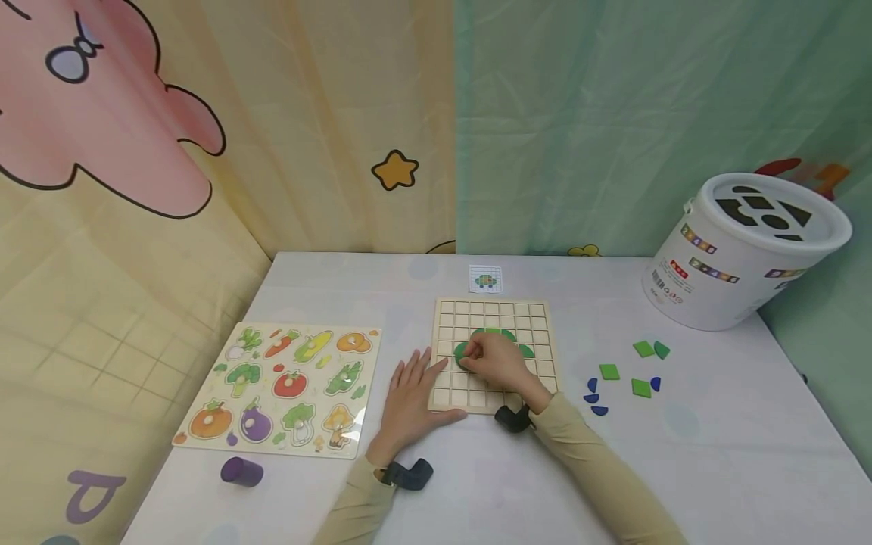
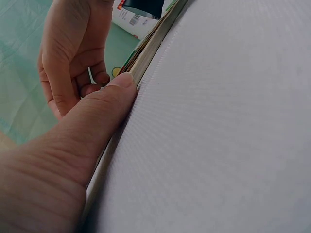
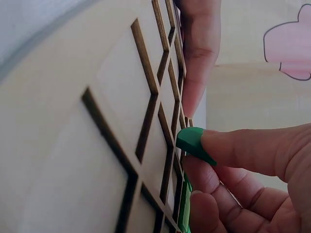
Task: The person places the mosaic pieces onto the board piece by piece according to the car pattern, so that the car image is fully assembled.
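A wooden grid board (image 1: 493, 308) lies flat on the table, with several green pieces (image 1: 527, 351) set in its squares. My right hand (image 1: 499, 365) is over the board's middle. In the right wrist view, its thumb and fingers pinch a dark green piece with a rounded edge (image 3: 190, 140) close to the grid. The left hand (image 1: 411, 405) lies at the board's left side with fingers spread. Its thumb (image 2: 109, 97) touches the board's edge in the left wrist view. Part of the board is hidden under the right hand.
Behind the board lies a pattern card (image 1: 486, 280). To the left are a vegetable puzzle (image 1: 368, 363) and a purple cylinder (image 1: 241, 471). Loose green squares (image 1: 609, 372) and blue half-rounds (image 1: 599, 411) lie to the right, before a white bucket (image 1: 708, 295).
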`<state>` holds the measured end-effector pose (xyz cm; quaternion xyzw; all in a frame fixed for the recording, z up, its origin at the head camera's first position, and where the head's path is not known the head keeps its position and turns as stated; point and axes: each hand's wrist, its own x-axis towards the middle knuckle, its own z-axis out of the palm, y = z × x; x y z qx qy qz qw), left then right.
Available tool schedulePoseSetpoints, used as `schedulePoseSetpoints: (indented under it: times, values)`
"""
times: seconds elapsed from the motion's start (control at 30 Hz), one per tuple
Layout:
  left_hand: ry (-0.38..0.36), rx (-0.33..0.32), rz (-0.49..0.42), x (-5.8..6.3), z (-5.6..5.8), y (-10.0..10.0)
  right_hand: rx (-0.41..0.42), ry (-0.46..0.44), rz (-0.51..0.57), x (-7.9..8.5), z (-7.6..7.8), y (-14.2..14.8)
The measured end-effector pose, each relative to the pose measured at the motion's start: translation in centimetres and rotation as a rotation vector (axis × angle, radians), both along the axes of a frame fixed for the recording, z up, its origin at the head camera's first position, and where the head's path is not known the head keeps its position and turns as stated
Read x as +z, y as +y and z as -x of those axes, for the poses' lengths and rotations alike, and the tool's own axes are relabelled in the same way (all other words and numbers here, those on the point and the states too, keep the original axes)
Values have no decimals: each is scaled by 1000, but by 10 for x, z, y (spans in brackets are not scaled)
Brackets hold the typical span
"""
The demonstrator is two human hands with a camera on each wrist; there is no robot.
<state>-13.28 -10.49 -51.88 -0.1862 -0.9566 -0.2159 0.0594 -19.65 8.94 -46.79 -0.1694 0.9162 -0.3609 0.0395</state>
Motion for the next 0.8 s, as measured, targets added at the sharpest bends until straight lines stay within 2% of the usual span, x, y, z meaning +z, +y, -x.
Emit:
schedulePoseSetpoints:
  times: [0.27, 0.5, 0.8]
  values:
    - [22, -8, -4, 1, 0, 0, -32, 24, -51, -2, 1, -3]
    - [-3, 0, 11, 3, -1, 0, -47, 19, -54, 1, 0, -3]
    - [21, -7, -4, 3, -1, 1, -34, 15, -71, 4, 0, -3]
